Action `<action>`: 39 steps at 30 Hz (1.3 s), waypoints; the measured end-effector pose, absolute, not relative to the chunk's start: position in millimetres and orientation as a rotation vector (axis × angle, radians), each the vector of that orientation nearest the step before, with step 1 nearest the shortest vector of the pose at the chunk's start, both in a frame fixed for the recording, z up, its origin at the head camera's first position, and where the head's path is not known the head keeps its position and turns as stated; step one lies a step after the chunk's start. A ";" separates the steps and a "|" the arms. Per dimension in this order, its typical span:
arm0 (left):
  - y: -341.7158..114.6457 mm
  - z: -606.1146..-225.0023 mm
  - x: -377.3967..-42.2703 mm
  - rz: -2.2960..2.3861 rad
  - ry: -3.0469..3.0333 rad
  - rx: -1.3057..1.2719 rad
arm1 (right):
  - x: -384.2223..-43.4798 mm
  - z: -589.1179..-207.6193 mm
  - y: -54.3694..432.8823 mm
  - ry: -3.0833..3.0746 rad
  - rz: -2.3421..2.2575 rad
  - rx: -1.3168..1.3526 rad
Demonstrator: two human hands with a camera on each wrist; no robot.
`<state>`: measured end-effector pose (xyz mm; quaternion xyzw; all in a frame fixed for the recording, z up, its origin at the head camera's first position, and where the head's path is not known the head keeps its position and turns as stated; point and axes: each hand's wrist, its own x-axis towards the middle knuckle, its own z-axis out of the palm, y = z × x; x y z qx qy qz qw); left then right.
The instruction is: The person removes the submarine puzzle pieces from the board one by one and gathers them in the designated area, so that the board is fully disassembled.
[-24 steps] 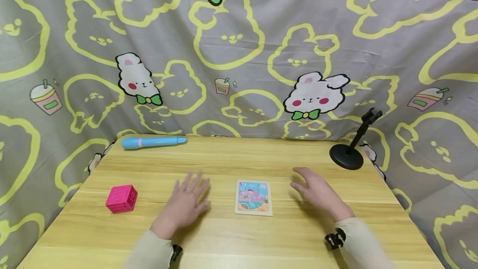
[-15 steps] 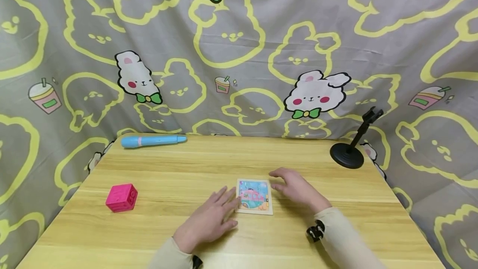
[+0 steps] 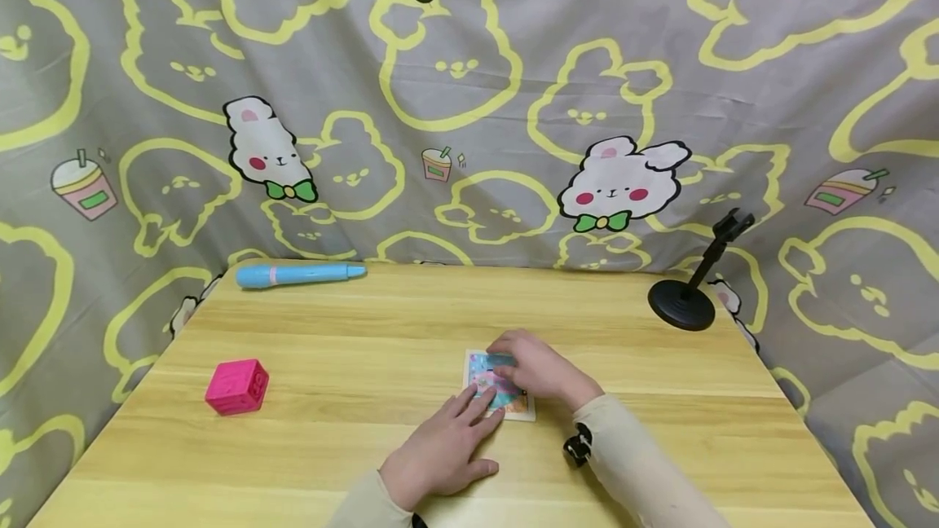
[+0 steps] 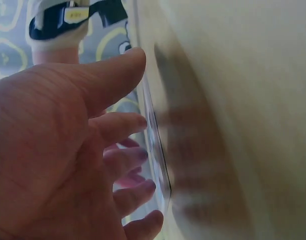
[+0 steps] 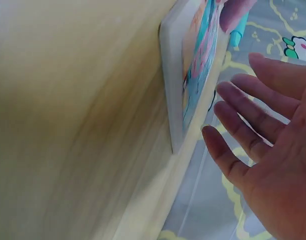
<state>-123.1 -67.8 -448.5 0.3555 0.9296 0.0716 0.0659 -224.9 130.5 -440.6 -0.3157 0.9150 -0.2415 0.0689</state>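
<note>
A small square puzzle board with a pale wooden rim and a blue-and-pink picture lies flat on the table. My left hand reaches over its lower left part, fingers spread and nearly straight, fingertips at the picture. From the upper right my right hand reaches over the board with loosely bent fingers, covering its top right corner. In the right wrist view the fingers of my right hand are extended and apart beside the board. The left wrist view has the left palm beside the board's thin edge, with nothing gripped.
A pink cube block sits at the left of the wooden table. Near the back left edge lies a light blue wand-like stick. A black stand with a round base is at the back right. Patterned cloth hangs behind.
Both hands have moved inward, the left to the right and the right to the left, from either side of the puzzle board to over it. The board has stayed in place.
</note>
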 end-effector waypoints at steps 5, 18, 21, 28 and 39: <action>-64.3 -449.6 -120.7 0.178 2.815 1.062 | -225.9 -444.4 120.8 2.735 -0.659 -0.968; -62.7 -450.6 -121.4 0.197 2.808 1.019 | -229.5 -448.6 115.0 2.719 -0.686 -0.852; -63.4 -450.7 -121.7 0.175 2.818 1.022 | -232.1 -450.4 112.0 2.713 -0.723 -0.838; -62.0 -449.8 -122.4 0.155 2.833 1.016 | -237.1 -452.0 106.7 2.717 -0.747 -0.825; -65.6 -451.3 -123.9 0.286 2.770 0.991 | -239.5 -450.1 105.5 2.702 -0.735 -0.848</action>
